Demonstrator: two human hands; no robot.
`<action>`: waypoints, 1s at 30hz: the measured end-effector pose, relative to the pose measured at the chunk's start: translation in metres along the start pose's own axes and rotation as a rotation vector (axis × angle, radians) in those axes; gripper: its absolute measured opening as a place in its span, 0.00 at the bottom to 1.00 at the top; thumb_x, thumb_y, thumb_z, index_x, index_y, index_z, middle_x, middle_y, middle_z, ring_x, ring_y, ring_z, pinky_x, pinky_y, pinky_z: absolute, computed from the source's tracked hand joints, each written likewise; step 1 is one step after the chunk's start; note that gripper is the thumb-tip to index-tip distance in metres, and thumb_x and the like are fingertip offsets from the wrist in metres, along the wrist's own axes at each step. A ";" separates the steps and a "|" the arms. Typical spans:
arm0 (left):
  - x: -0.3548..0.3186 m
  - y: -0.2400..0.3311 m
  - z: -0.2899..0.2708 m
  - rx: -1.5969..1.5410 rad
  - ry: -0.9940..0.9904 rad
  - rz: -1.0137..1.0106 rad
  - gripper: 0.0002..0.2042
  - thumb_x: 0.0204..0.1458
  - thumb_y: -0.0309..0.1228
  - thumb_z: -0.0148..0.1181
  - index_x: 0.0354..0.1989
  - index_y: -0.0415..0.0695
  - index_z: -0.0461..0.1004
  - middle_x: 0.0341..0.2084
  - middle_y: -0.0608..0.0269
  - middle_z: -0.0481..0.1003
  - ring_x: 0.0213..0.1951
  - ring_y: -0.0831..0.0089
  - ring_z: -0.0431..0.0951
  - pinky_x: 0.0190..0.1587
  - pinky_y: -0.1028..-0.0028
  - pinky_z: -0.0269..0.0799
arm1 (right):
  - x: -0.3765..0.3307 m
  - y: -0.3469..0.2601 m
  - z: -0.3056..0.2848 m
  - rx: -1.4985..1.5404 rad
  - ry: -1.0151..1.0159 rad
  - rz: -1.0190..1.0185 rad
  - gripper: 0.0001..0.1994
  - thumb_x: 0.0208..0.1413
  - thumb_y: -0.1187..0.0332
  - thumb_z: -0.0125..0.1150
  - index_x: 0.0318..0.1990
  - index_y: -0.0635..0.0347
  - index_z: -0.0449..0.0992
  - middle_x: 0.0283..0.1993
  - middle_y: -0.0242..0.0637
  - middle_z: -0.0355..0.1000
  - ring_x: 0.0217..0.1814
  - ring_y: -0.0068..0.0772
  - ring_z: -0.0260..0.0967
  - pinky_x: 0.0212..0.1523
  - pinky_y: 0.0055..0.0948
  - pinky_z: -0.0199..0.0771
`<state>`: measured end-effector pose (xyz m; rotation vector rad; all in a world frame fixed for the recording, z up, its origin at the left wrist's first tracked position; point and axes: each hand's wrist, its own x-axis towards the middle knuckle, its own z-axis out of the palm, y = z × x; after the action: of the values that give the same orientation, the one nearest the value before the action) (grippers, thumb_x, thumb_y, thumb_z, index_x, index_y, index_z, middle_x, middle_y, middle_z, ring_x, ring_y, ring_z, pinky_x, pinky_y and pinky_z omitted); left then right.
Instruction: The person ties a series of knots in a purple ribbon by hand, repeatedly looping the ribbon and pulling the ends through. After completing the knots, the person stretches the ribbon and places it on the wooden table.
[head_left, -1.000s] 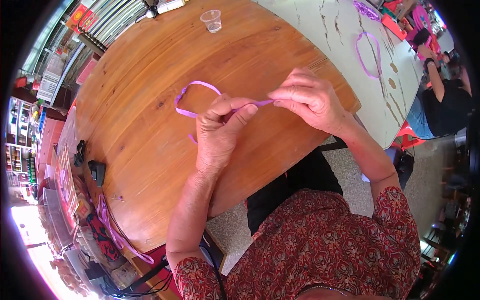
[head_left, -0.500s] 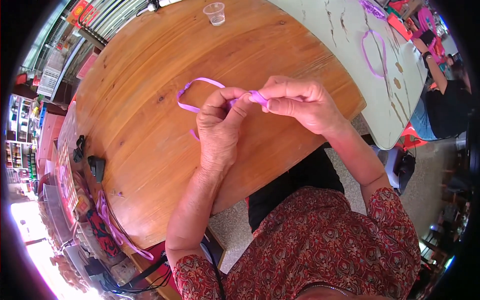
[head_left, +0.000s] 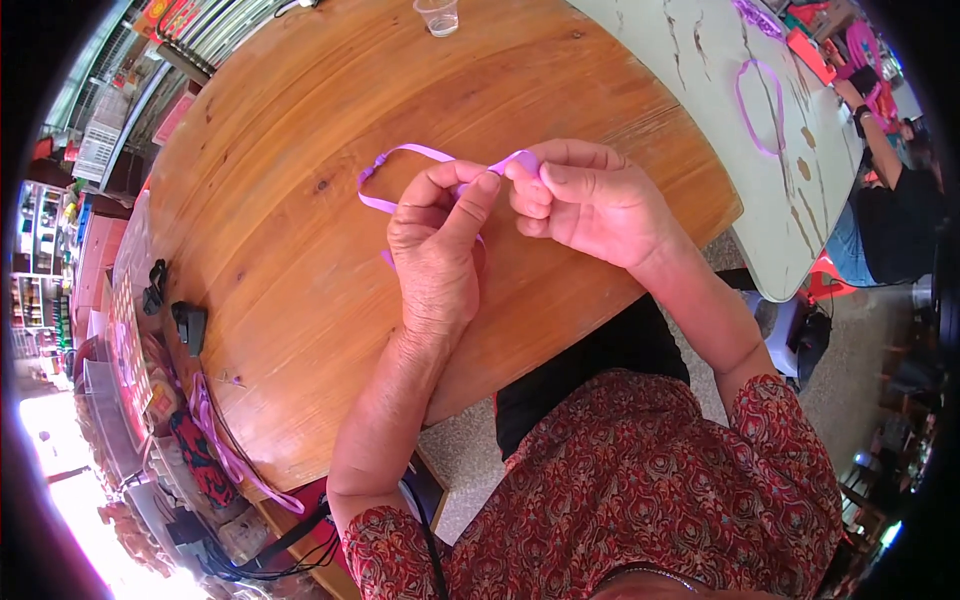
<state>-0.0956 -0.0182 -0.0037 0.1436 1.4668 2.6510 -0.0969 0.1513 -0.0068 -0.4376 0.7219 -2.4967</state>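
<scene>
A purple ribbon (head_left: 424, 151) runs in a loose loop over the wooden table and up into both my hands; a small knot shows on the loop's far left. Between thumb and forefinger, my left hand (head_left: 438, 225) pinches the ribbon. Just to the right, my right hand (head_left: 590, 198) also grips it by thumb and fingers, with a short folded bit showing at the fingertips. A stretch of ribbon spans the small gap between the hands. Part of the ribbon is hidden behind my left hand.
The round wooden table (head_left: 300, 270) bears a clear plastic cup (head_left: 438, 18) at its far edge and a black clip-like object (head_left: 188, 328) at left. More purple ribbon (head_left: 235, 460) hangs by the left edge. A marbled table (head_left: 740, 170) adjoins on the right, near another person (head_left: 900, 225).
My right hand has turned, its palm now showing more, and the ribbon between the hands is drawn out straighter. The view has shifted slightly.
</scene>
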 end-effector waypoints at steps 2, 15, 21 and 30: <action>-0.003 0.001 0.006 0.069 -0.002 0.057 0.05 0.52 0.19 0.58 0.36 0.41 0.75 0.26 0.73 0.72 0.28 0.87 0.66 0.30 0.85 0.59 | 0.001 0.000 0.004 -0.241 0.040 -0.119 0.13 0.58 0.72 0.54 0.50 0.65 0.74 0.34 0.30 0.69 0.39 0.23 0.64 0.40 0.25 0.63; -0.005 -0.007 0.006 0.324 -0.008 0.219 0.05 0.51 0.19 0.60 0.35 0.39 0.76 0.26 0.75 0.68 0.29 0.86 0.65 0.33 0.85 0.61 | 0.005 -0.005 0.014 -1.828 0.104 -0.745 0.18 0.43 0.83 0.63 0.45 0.58 0.78 0.33 0.33 0.72 0.33 0.28 0.69 0.32 0.26 0.70; -0.013 0.003 0.007 0.274 0.048 0.134 0.03 0.52 0.20 0.60 0.34 0.39 0.77 0.25 0.76 0.68 0.26 0.89 0.63 0.27 0.87 0.56 | 0.006 0.001 0.019 -1.843 0.153 -0.784 0.15 0.42 0.82 0.65 0.41 0.60 0.77 0.31 0.32 0.72 0.31 0.28 0.70 0.32 0.25 0.70; -0.012 0.006 0.007 0.097 0.006 0.044 0.05 0.53 0.21 0.58 0.35 0.42 0.78 0.26 0.76 0.70 0.22 0.90 0.59 0.24 0.88 0.52 | 0.002 -0.008 0.021 -1.083 0.132 -0.292 0.08 0.53 0.79 0.59 0.42 0.65 0.75 0.36 0.33 0.73 0.41 0.21 0.70 0.42 0.21 0.72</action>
<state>-0.0831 -0.0177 0.0049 0.1786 1.6134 2.6162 -0.0921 0.1471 0.0152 -0.7722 2.1815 -2.1674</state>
